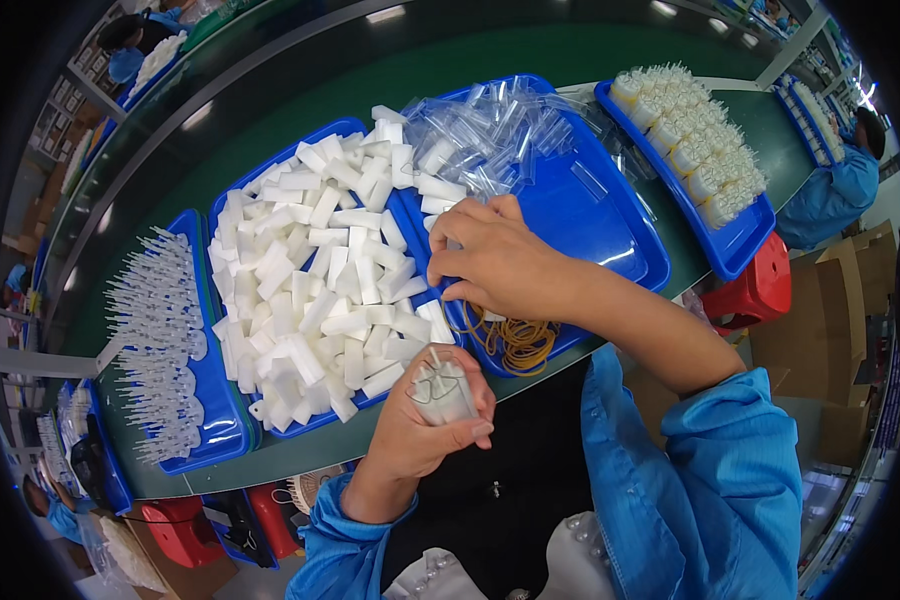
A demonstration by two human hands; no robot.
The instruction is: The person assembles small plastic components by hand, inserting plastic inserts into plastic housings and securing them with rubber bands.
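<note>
My left hand (pixel 415 420) is closed around a clear plastic piece with a white body and thin prongs (pixel 442 393), held upright in front of the trays. My right hand (pixel 495 255) is over the boundary between two blue trays, fingers curled and pinched. What it holds, if anything, is hidden by the fingers. White foam blocks (pixel 315 270) are heaped just left of it, filling a tray, and a few lie by its fingertips. Below it, yellow-brown rubber bands (pixel 522 343) lie in the near corner of the other blue tray (pixel 595 225).
Clear plastic sleeves (pixel 500 130) are piled at the far end of the right-hand tray. At far left stands a tray of white pronged parts (pixel 160 340); at far right, another holds bundled assemblies (pixel 690 145). A red stool (pixel 755 285) and cardboard boxes (pixel 810 330) stand right. Co-workers sit nearby.
</note>
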